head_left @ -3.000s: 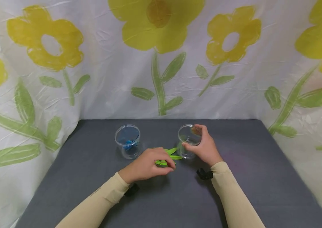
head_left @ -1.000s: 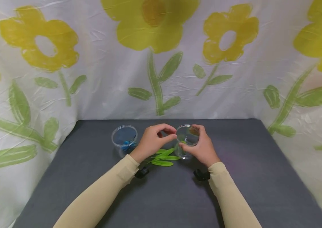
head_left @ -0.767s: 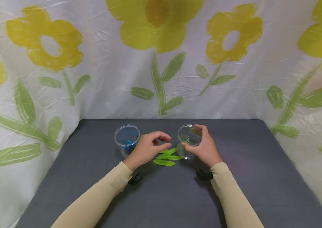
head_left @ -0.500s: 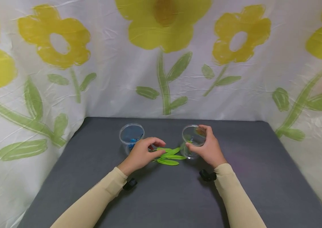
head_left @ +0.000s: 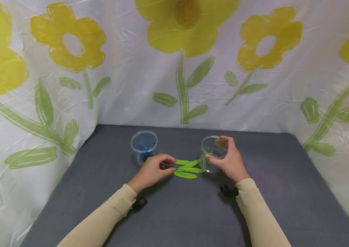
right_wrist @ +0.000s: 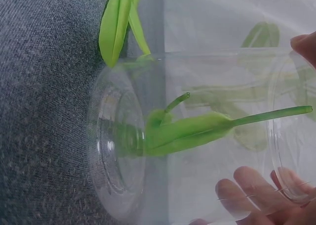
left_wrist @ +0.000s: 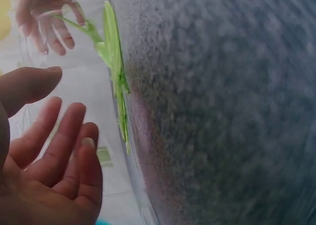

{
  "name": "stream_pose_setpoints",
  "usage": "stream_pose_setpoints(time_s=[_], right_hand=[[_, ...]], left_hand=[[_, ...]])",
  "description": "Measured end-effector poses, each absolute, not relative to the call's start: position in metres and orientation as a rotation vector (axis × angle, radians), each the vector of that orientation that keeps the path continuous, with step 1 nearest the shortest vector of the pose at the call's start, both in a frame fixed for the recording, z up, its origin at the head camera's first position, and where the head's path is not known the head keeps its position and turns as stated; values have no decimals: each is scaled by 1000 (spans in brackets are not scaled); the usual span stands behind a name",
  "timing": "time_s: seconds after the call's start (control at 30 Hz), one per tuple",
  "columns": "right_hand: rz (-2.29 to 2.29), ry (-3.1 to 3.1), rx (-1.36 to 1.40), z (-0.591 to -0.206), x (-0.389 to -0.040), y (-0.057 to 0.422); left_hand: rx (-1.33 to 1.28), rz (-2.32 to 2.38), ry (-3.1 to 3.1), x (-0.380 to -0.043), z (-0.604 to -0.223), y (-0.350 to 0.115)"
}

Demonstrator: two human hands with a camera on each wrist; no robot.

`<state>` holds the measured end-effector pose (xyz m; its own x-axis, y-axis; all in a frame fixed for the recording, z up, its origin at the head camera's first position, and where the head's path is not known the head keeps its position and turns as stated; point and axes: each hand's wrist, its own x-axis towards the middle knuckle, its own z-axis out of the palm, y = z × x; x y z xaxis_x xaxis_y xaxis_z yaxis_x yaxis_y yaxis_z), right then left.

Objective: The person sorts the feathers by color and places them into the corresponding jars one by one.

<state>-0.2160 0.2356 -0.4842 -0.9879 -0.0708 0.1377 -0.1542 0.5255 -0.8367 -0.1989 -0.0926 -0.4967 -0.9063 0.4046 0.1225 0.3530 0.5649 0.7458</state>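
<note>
My right hand (head_left: 232,164) grips a clear plastic cup (head_left: 206,160) standing on the grey table. Inside it, the right wrist view shows green artificial leaves with stems (right_wrist: 190,131), one stem reaching toward the rim. Left of this cup lies a small pile of bright green leaves (head_left: 188,169). At the pile's left end is my left hand (head_left: 151,170), thumb and fingers apart; the left wrist view shows nothing between them, with the leaves (left_wrist: 115,52) beyond. Whether a fingertip touches a leaf stem, I cannot tell.
Behind my left hand stands a second clear cup (head_left: 135,151) holding blue objects (head_left: 146,151), partly hidden by the hand. The grey table (head_left: 187,216) ends at the back against a white curtain (head_left: 125,92) printed with yellow flowers.
My left hand went from above the leaves to the right cup's rim, then came back down and left to the pile. My right hand keeps its hold on the cup.
</note>
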Motion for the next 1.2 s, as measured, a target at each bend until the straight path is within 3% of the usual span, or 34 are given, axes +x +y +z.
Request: stream_pose_setpoints(time_s=[1.2], right_hand=[[1501,-2654,198,-485,-217,237]], left_hand=[[651,874,2766,-217,-487,-66]])
